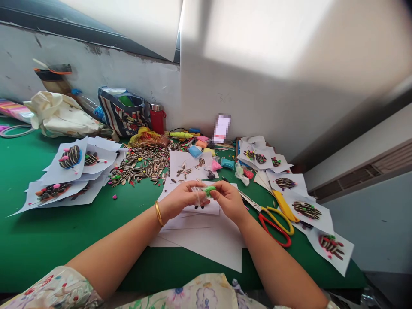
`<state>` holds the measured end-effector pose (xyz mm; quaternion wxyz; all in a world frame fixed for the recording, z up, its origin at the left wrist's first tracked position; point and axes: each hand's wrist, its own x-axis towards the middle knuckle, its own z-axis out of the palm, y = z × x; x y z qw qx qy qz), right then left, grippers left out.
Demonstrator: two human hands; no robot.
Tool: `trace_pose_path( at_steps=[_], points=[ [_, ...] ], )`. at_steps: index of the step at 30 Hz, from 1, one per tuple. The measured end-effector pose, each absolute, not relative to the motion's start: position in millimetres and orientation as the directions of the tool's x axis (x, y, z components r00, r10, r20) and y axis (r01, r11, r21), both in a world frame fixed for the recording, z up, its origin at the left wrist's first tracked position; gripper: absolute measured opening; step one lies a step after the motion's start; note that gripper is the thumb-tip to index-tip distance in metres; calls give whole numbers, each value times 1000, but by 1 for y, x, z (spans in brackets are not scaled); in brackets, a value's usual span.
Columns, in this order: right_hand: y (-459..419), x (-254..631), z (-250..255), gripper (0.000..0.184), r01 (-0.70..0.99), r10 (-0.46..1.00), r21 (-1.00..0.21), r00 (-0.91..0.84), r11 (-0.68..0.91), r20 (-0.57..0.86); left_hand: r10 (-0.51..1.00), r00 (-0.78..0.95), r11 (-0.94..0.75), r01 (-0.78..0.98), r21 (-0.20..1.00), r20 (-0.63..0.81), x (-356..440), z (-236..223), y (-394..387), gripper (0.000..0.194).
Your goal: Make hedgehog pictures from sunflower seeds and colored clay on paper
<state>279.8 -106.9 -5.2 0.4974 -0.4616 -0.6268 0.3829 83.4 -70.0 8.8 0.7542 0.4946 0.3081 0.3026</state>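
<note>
Over the middle of the table both hands meet. My left hand, with a gold bangle at the wrist, is closed on a crumpled clear plastic bag. A lump of bright green modelling clay sticks out of the bag, and my right hand pinches it between thumb and fingers. Below the hands lies a white paper card with small dark pieces, mostly hidden. Several white sheets are under it. Just behind, another white sheet carries loose sunflower seeds.
Scissors with red and yellow handles and a yellow utility knife lie right of my hands. Striped-seed pictures stand in stacks at left and right. Behind are a seed heap, a blue clay pack and a red bottle.
</note>
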Motion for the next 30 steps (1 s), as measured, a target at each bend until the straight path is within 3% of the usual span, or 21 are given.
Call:
trace_pose_path(
  at_steps=[4, 9, 11, 15, 17, 19, 23, 27, 30],
  points=[
    [-105, 282, -9, 25, 167, 960, -946, -58, 279, 273, 766, 620, 368, -204, 907, -171, 82, 13, -69, 48],
    [-108, 282, -6, 55, 274, 930, -891, -169, 361, 325, 779, 592, 387, -194, 901, -208, 80, 17, -66, 39],
    [-110, 279, -2, 52, 325, 911, -853, -204, 409, 359, 771, 606, 362, -166, 917, -195, 79, 16, -66, 36],
    [-113, 274, 4, 22, 364, 884, -806, -234, 466, 405, 753, 645, 275, -123, 953, -134, 80, 11, -66, 30],
    [-113, 274, 4, 17, 374, 885, -803, -220, 465, 410, 741, 659, 253, -94, 963, -130, 80, 9, -67, 29],
    [-111, 276, 0, 22, 369, 899, -819, -185, 439, 398, 742, 655, 260, -85, 962, -143, 81, 9, -67, 31],
    [-107, 282, -7, 53, 270, 940, -901, -123, 340, 317, 810, 564, 272, -115, 955, -163, 81, 13, -66, 41],
    [-104, 284, -10, 48, 93, 965, -966, -122, 242, 230, 850, 518, 163, -83, 983, -98, 80, 14, -64, 42],
    [-105, 281, -9, 42, 124, 973, -972, -142, 198, 180, 848, 528, 78, -33, 996, -49, 81, 11, -64, 38]
  ],
)
